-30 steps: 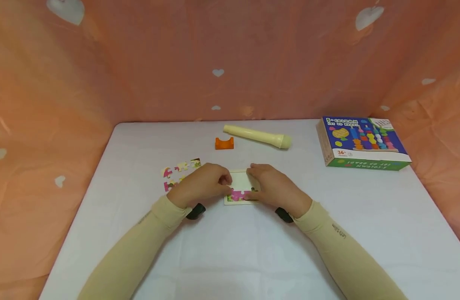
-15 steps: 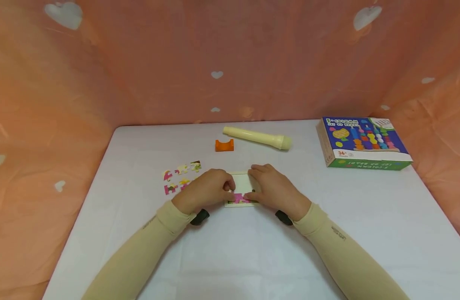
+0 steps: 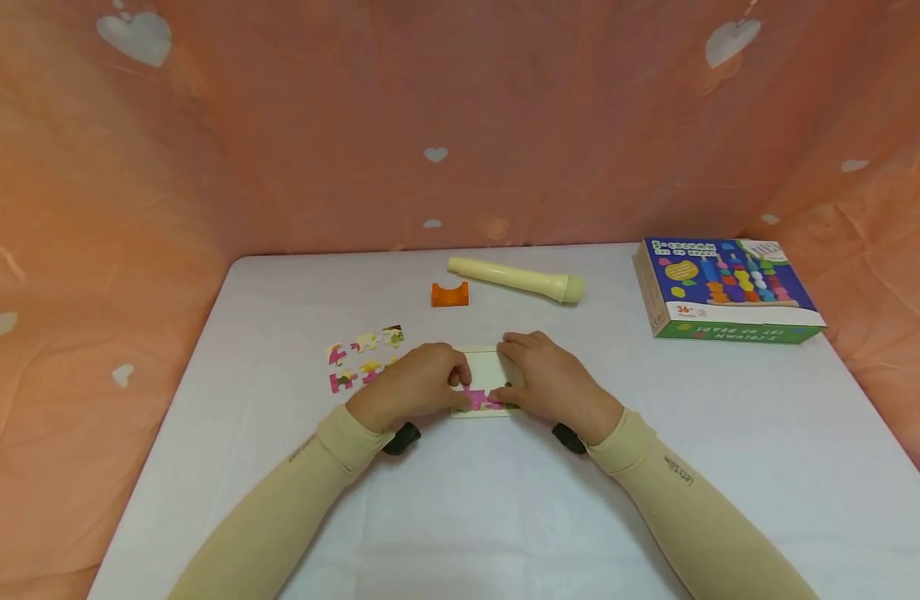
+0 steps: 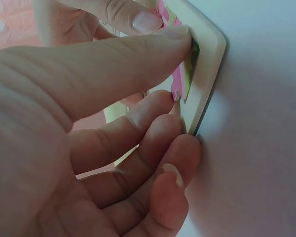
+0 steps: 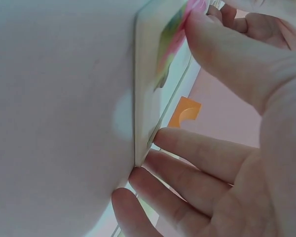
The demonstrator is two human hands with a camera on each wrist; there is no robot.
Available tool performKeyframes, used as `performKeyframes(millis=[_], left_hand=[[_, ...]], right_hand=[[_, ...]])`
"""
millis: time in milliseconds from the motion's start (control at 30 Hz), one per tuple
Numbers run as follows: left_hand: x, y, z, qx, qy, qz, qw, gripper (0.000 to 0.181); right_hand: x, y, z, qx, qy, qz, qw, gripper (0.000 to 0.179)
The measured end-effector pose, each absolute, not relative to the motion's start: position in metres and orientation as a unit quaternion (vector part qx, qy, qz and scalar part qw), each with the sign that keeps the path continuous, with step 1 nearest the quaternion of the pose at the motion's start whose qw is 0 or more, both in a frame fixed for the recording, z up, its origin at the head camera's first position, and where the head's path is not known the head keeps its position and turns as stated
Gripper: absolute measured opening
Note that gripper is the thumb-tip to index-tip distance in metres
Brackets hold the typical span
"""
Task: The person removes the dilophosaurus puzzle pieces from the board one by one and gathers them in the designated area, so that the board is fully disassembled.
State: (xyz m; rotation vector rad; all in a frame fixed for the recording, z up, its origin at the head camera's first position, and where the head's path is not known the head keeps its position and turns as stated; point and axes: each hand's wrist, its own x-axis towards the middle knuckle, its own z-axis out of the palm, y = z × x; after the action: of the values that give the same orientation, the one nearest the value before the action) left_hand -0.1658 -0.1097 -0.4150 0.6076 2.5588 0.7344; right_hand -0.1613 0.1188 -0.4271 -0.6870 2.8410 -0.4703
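A small white puzzle tray (image 3: 484, 415) lies flat between both hands, with joined pink and green puzzle pieces (image 3: 479, 398) along its near side. My left hand (image 3: 415, 382) pinches a puzzle piece (image 4: 177, 79) at the tray's near left corner: its thumb lies on top, its index fingertip at the piece's edge. The other left fingers curl beside the tray's side. My right hand (image 3: 553, 383) holds the tray at the right, thumb on the pieces and fingertips along the rim (image 5: 144, 113). Each thumb hides part of the near row.
Several loose puzzle pieces (image 3: 343, 381) lie to the left, partly behind the left hand. Beyond the tray are an orange notched block (image 3: 450, 296) and a pale yellow microphone-shaped toy (image 3: 516, 278). A bead-set box (image 3: 730, 292) stands at the back right of the white table (image 3: 445, 517).
My left hand has shifted slightly right, its thumb now covering the green corner of the near row. The right hand keeps its place at the tray. The head view has tilted slightly.
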Motion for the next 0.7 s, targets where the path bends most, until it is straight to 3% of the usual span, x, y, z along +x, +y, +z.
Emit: performKeyframes(millis=[267,700], left_hand=[[-0.1653,-0.1095,-0.4162,0.217,0.915,0.271,0.203,0.021],[-0.1653,-0.1104,-0.4151,0.216,0.916,0.283,0.186,0.007]], right_hand=[[-0.1607,0.118,-0.4272,-0.232,0.957,-0.152,0.084,0.077],[-0.1608,0.1177,-0.4257,-0.228,0.958,-0.154,0.087,0.075]])
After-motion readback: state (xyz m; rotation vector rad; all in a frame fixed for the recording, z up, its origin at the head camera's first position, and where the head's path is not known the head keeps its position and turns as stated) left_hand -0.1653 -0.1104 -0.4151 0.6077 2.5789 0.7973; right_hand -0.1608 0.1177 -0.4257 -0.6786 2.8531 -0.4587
